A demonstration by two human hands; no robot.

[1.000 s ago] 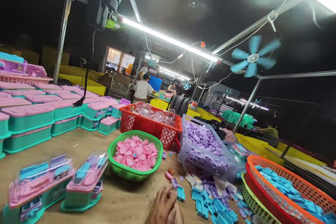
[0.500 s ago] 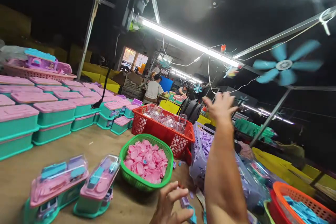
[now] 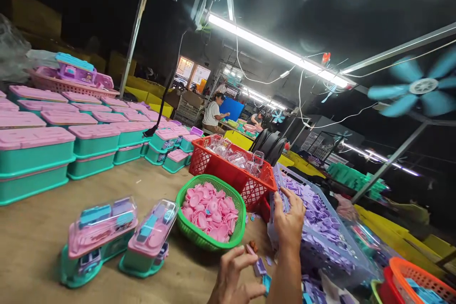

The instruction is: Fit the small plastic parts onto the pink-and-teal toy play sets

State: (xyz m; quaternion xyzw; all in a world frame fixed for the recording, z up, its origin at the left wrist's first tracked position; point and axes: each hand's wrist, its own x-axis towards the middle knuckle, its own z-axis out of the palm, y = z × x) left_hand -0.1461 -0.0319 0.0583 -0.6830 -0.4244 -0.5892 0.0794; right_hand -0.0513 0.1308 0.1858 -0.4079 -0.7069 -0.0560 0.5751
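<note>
The basket (image 3: 199, 238) is bright green, heaped with candy-pink dish-shaped pieces (image 3: 210, 210). The crate (image 3: 231, 167) behind it is red, patterned with diamond lattice, its plastic pieces (image 3: 237, 159) colourless and clear. The translucent crate (image 3: 356, 261) is bluish lavender; its small parts (image 3: 320, 218) are light purple. Stacked boxes (image 3: 35, 154) pair teal bodies with pink lids. The perforated colander (image 3: 429, 281) is orange, the fan (image 3: 423, 86) sky blue, the desk (image 3: 110, 183) tan.
</note>
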